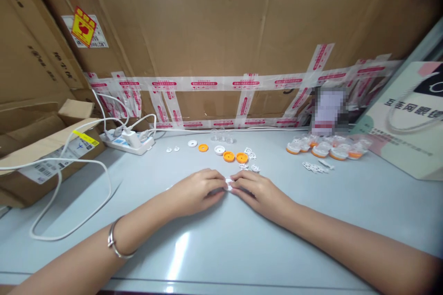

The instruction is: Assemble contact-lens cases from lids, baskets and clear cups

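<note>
Low over the table's middle, my left hand (202, 190) and my right hand (261, 191) meet around a small white plastic piece (228, 185). The fingers of both hands pinch it from either side and cover most of it, so its exact shape is hidden. Just beyond my fingers lie two orange round cups (229, 156) and a white round cup (219, 150). Thin white cut-out pieces (255, 168) rest close to my right hand. Farther left are a white ring (192, 144), an orange ring (203, 148) and two small white pegged discs (176, 148).
Clear plastic domes (222, 137) stand at the back. Several assembled orange-and-clear round units (321, 149) cluster right, near more white cut-outs (314, 167) and a paper bag (404, 120). At left are a power strip (129, 144), looping white cable (109, 179) and an open carton (44, 161).
</note>
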Action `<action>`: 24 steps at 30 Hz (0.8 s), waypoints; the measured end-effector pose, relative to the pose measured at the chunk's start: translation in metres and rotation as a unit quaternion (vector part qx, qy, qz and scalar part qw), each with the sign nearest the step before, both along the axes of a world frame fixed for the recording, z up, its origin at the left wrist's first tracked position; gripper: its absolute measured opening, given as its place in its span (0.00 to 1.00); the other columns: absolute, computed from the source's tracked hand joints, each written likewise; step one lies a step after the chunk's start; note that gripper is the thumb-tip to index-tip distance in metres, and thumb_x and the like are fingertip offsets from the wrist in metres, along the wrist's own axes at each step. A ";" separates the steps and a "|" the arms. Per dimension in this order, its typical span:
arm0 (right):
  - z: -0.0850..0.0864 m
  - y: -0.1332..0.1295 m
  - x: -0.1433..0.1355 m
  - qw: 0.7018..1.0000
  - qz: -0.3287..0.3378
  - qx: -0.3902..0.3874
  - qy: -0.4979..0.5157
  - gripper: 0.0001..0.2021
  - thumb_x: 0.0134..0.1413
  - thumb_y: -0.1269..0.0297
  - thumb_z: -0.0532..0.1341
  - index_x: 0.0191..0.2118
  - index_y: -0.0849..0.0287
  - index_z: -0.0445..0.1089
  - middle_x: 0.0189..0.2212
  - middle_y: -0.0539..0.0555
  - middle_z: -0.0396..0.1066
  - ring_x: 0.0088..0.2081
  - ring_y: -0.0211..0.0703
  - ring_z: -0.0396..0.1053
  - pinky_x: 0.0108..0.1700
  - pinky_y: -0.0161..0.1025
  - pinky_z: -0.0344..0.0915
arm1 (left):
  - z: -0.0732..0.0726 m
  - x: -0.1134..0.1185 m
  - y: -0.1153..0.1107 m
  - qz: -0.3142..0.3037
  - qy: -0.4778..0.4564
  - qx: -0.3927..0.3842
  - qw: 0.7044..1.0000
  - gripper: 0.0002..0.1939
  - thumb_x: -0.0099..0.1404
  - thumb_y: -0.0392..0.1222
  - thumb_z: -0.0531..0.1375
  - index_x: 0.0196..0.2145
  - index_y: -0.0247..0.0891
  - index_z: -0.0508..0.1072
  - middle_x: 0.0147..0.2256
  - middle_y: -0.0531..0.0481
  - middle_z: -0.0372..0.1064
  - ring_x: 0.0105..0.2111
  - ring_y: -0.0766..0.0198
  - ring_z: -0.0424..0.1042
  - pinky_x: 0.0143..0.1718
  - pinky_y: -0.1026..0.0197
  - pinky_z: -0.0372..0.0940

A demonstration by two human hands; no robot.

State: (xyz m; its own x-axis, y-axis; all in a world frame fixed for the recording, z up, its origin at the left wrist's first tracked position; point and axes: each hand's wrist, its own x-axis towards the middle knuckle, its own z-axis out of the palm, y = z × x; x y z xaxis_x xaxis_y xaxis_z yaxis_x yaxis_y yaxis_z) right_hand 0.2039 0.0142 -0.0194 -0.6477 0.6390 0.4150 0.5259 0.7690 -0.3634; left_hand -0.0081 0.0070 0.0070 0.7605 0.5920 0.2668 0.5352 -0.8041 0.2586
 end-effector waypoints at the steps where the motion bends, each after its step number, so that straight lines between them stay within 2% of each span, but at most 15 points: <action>1: 0.000 0.000 0.000 1.000 -0.001 -0.006 0.005 0.09 0.58 0.67 0.53 0.37 0.58 0.70 0.37 0.56 0.71 0.40 0.41 0.69 0.44 0.39 0.66 | 0.006 -0.005 0.002 0.005 -0.007 -0.013 1.000 0.12 0.64 0.37 0.51 0.44 0.37 0.69 0.42 0.45 0.68 0.42 0.63 0.67 0.46 0.61 0.63; 3: 0.001 0.001 0.001 1.000 0.002 -0.019 0.019 0.08 0.57 0.66 0.54 0.38 0.58 0.70 0.38 0.55 0.71 0.41 0.41 0.69 0.44 0.38 0.65 | 0.019 -0.019 0.009 0.047 -0.014 -0.022 0.999 0.12 0.64 0.37 0.51 0.43 0.38 0.69 0.42 0.47 0.69 0.44 0.62 0.66 0.47 0.60 0.61; 6: 0.003 0.000 0.001 0.998 0.006 -0.050 0.037 0.07 0.55 0.65 0.56 0.39 0.57 0.69 0.39 0.53 0.71 0.41 0.40 0.68 0.44 0.37 0.64 | 0.036 -0.047 0.020 0.128 0.055 -0.077 0.987 0.11 0.63 0.37 0.51 0.39 0.38 0.71 0.40 0.48 0.69 0.41 0.61 0.67 0.45 0.59 0.61; 9: 0.006 -0.001 0.002 0.996 -0.012 -0.081 0.046 0.07 0.53 0.64 0.58 0.39 0.56 0.68 0.38 0.52 0.71 0.40 0.39 0.68 0.43 0.36 0.64 | 0.046 -0.067 0.026 0.149 0.133 -0.172 0.965 0.10 0.59 0.36 0.53 0.35 0.38 0.73 0.36 0.49 0.70 0.37 0.61 0.69 0.40 0.62 0.62; 14: 0.008 0.000 0.001 0.993 -0.022 -0.101 0.050 0.09 0.53 0.63 0.59 0.41 0.56 0.67 0.38 0.51 0.71 0.41 0.40 0.67 0.44 0.37 0.63 | 0.044 -0.069 0.024 0.140 0.156 -0.259 0.943 0.08 0.55 0.37 0.56 0.33 0.39 0.72 0.35 0.51 0.70 0.33 0.63 0.69 0.32 0.66 0.61; 20: 0.009 0.000 0.000 0.992 -0.025 -0.109 0.051 0.09 0.53 0.64 0.58 0.41 0.55 0.67 0.38 0.51 0.71 0.40 0.40 0.67 0.43 0.37 0.63 | 0.034 -0.065 0.026 0.164 0.167 -0.278 0.932 0.06 0.52 0.38 0.57 0.30 0.38 0.70 0.28 0.52 0.71 0.26 0.65 0.68 0.24 0.67 0.57; 24: 0.009 -0.001 -0.001 0.993 -0.020 -0.108 0.051 0.11 0.53 0.65 0.58 0.43 0.55 0.66 0.41 0.51 0.70 0.42 0.40 0.67 0.45 0.37 0.63 | 0.034 -0.068 0.027 0.166 0.161 -0.267 0.935 0.08 0.52 0.34 0.54 0.29 0.38 0.71 0.26 0.52 0.71 0.25 0.66 0.68 0.24 0.68 0.57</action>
